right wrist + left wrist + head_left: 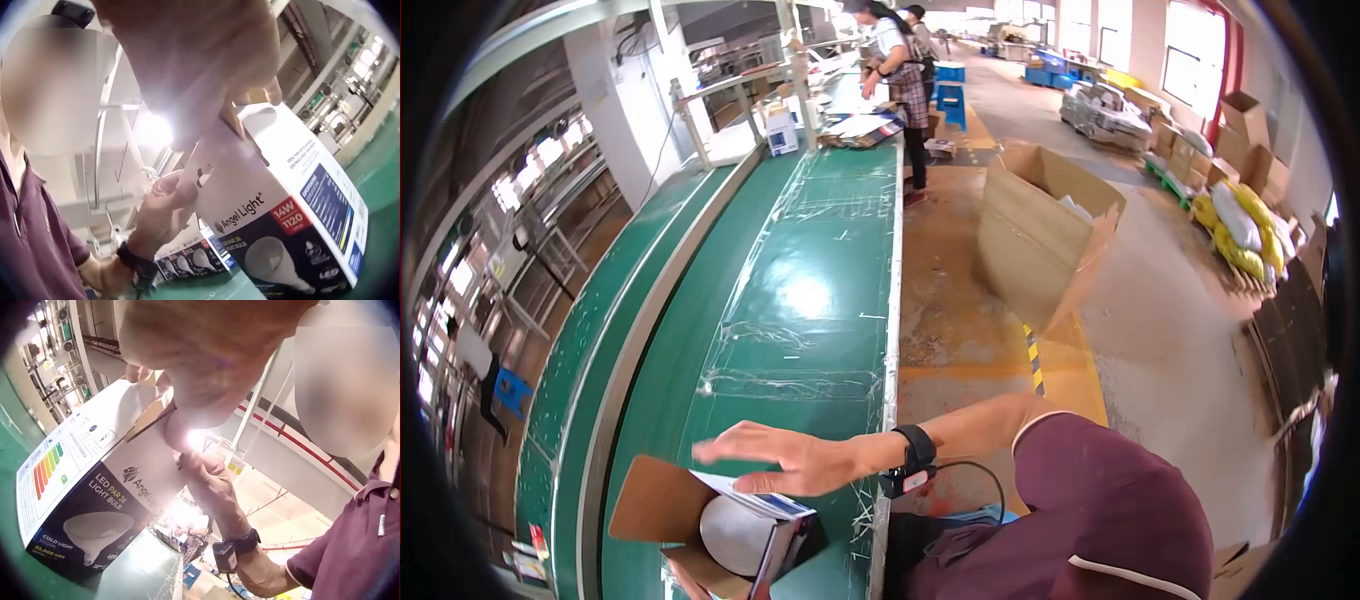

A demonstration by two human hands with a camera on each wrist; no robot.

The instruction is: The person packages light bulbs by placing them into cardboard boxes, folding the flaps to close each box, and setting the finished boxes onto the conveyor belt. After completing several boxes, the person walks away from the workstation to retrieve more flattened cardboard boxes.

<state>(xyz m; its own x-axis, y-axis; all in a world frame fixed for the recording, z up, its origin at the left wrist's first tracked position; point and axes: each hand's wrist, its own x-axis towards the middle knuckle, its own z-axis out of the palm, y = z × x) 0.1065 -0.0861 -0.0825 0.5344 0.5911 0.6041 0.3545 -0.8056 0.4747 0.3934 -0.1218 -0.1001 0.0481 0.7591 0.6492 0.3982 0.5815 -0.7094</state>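
A printed light bulb box (94, 512) stands on the green conveyor, its top flaps raised and brown inside. Within it shows the pale round face of a bulb (735, 530). My right hand (785, 458) is over the box's top, fingers stretched out and thumb against a white flap (745, 492). In the right wrist view the fingertips of this hand reach the box's upper edge. My left hand (212, 362) holds the box at its other side, with fingers bent over the top edge; it is mostly hidden in the head view.
The green conveyor (800, 240) runs away ahead, with a metal edge on its right. A large open carton (1040, 230) stands on the floor to the right. People (895, 70) work at the far end. More printed bulb boxes (194, 253) stand near my left arm.
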